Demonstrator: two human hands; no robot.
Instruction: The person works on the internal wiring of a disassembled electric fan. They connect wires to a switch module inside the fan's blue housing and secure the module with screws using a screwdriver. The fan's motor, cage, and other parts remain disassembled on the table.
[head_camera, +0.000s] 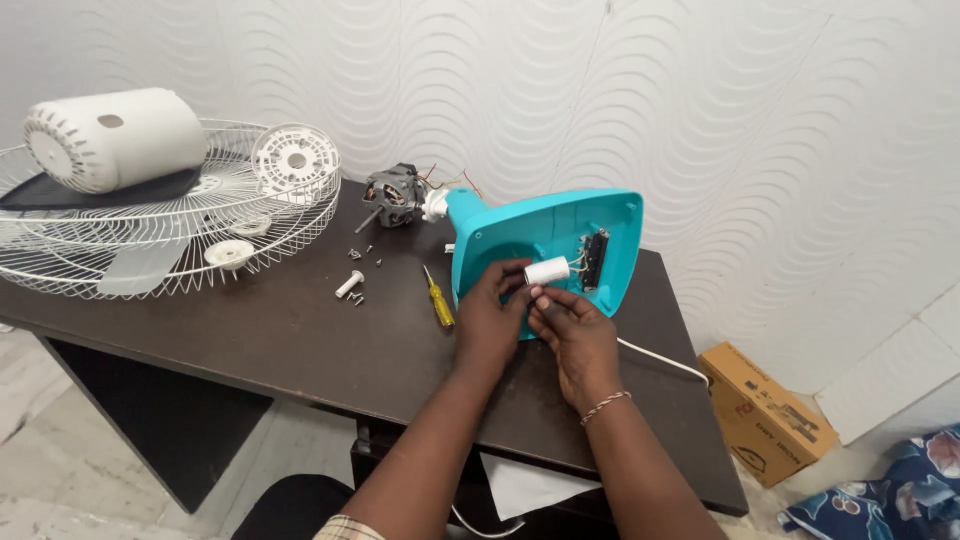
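Observation:
A turquoise fan base (545, 240) lies tipped on the dark table (250, 340), its open underside facing me. Inside it sit a black switch block (596, 260) and thin wires. A small white cylinder, a capacitor (547, 271), hangs on those wires. My left hand (490, 315) pinches the capacitor's left end with its fingertips. My right hand (572, 335), with a beaded bracelet on the wrist, touches the wires just under the capacitor. A grey motor (392, 195) with loose wires lies at the base's neck.
A yellow-handled screwdriver (438, 300) lies left of the base. Several screws and a white bolt (350, 284) are scattered nearby. A white wire fan guard (150, 235) holds a white motor cover (115, 135) and plastic parts. A cardboard box (765, 410) sits on the floor at right.

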